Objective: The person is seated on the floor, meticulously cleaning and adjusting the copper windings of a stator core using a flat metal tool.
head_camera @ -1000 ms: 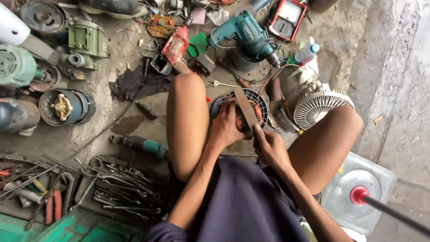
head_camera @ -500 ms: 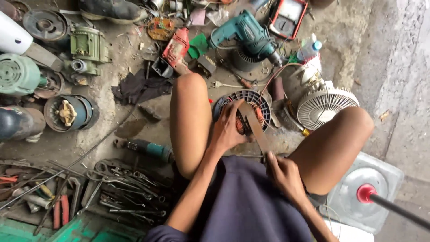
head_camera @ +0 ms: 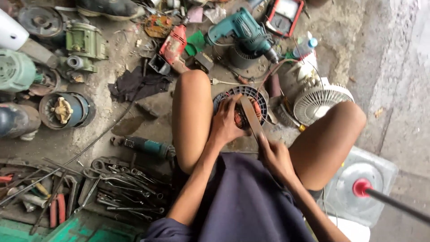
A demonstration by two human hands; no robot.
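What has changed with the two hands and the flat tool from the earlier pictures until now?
The right hand has slid back down toward the body, away from the round black motor housing with copper windings; it keeps its grip on the lower end of the flat grey metal bar, whose tip stays in the housing. The left hand stays pressed on the housing. The teal power drill and white fan guard lie unmoved.

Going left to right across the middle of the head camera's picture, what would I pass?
Blue open motor housing → dark rag → left hand on the round motor stator → flat metal strip held by the right hand → white fan guard.
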